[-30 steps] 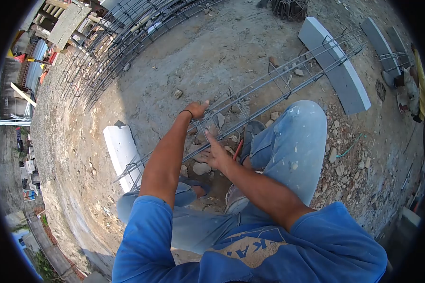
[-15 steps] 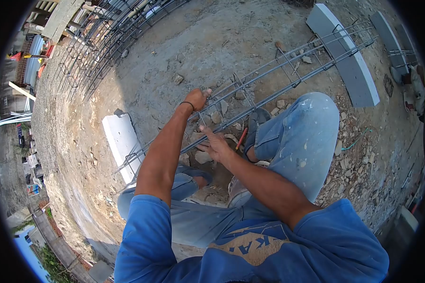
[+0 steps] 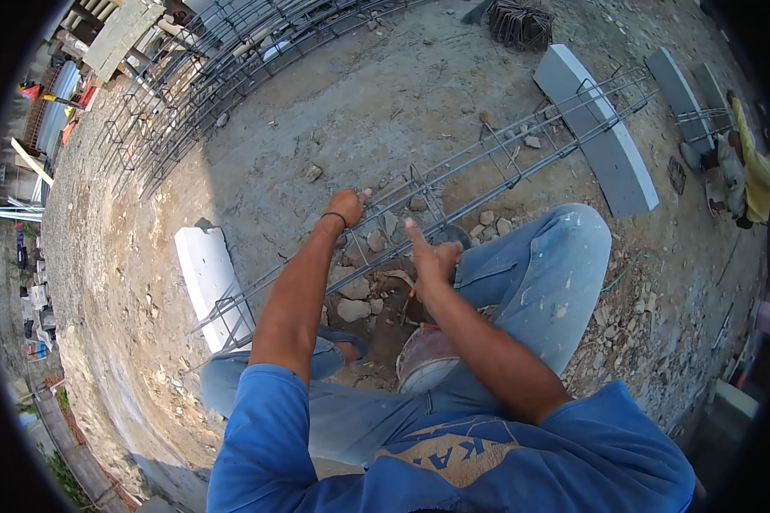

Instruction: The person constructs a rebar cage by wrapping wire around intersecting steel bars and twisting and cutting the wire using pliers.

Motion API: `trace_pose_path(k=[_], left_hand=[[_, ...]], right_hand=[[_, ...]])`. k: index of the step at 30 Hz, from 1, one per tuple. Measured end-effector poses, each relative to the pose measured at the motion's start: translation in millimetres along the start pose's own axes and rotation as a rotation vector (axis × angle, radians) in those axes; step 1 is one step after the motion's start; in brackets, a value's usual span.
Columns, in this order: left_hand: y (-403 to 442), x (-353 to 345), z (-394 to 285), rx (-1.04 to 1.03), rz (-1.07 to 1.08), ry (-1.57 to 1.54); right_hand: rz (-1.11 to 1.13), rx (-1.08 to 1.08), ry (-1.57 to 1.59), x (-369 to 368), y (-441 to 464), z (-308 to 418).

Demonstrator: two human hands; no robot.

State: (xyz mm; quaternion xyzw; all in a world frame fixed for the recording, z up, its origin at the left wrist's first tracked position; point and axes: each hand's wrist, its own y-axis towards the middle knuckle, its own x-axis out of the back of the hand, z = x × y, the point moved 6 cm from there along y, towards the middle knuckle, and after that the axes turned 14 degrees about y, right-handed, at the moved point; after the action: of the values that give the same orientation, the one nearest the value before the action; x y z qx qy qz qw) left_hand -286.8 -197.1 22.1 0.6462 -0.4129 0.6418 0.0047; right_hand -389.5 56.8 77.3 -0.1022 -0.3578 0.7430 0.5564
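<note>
A long rebar cage [image 3: 479, 190] slants across the ground before me, raised on pale blocks. My left hand [image 3: 346, 206], with a dark band at the wrist, is closed around its far bar, near a cross tie. On the near side my right hand [image 3: 434, 261] has its index finger pointing up along the near bar and its other fingers curled. An orange-red handle [image 3: 414, 290] shows just under that hand; whether the fingers grip it is hidden. A stained bucket [image 3: 426, 359] stands between my legs.
The white block [image 3: 210, 274] supports the cage's left end and a grey block [image 3: 597, 128] its right. More rebar cages [image 3: 222, 77] lie at upper left. Stones [image 3: 354, 309] litter the ground underneath. A person in yellow [image 3: 757, 171] is at far right, beside bundled steel [image 3: 520, 24].
My right hand has left the near bar's lower part, moving right to the orange-red handle near my shoe. My left hand stays on the far bar. The view has shifted slightly.
</note>
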Motion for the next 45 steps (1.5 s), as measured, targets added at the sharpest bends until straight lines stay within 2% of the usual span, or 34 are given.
trace_pose_path(k=[1, 2, 5, 7, 8, 10, 12, 14, 16, 20, 31, 36, 38, 40, 42, 44, 45], left_hand=[[2, -2, 2, 0.026, 0.037, -0.012], [1, -9, 4, 0.055, 0.08, -0.03], [6, -18, 10, 0.073, 0.032, -0.055], [-3, -10, 5, 0.093, 0.028, -0.071], [-8, -6, 2, 0.104, 0.035, -0.064], [-15, -5, -1, 0.094, -0.068, -0.068], [-18, 4, 1, 0.08, -0.167, -0.071], [-19, 0, -1, 0.054, -0.126, -0.089], [-27, 5, -5, 0.072, -0.098, -0.12], [-28, 8, -7, 0.086, 0.017, -0.088], [-25, 8, -7, 0.075, -0.032, -0.132], [-27, 12, -8, 0.112, 0.078, -0.08], [-23, 7, -1, 0.133, -0.01, -0.144], [-28, 8, 11, 0.192, -0.04, -0.214], [-47, 10, 27, 0.262, -0.076, -0.283], [-95, 33, 39, 0.224, -0.543, -0.343], [-119, 34, 48, 0.248, -0.547, -0.334]], right_hand=[[-0.069, 0.186, -0.108, 14, 5, 36], [-0.066, 0.213, -0.129, 14, 18, 49], [-0.03, 0.248, -0.201, -4, 40, 80], [-0.061, 0.13, -0.428, -15, 30, 99], [-0.058, 0.143, -0.432, -18, 33, 99], [-0.209, 0.224, -0.579, -17, 46, 104], [-0.2, 0.258, -0.565, -13, 50, 106], [-0.192, 0.289, -0.572, -9, 62, 105], [-0.12, 0.158, -0.399, -11, 88, 83], [-0.159, 0.168, -0.393, -6, 99, 78], [-0.134, 0.184, -0.456, 2, 111, 82], [-0.073, 0.161, -0.435, 2, 106, 83], [-0.045, 0.157, -0.442, 0, 114, 78], [-0.073, 0.241, -0.343, -3, 127, 67], [-0.113, 0.293, -0.407, 4, 116, 76], [-0.146, 0.344, -0.477, 10, 91, 86], [-0.21, 0.749, -0.454, 10, 66, 110]])
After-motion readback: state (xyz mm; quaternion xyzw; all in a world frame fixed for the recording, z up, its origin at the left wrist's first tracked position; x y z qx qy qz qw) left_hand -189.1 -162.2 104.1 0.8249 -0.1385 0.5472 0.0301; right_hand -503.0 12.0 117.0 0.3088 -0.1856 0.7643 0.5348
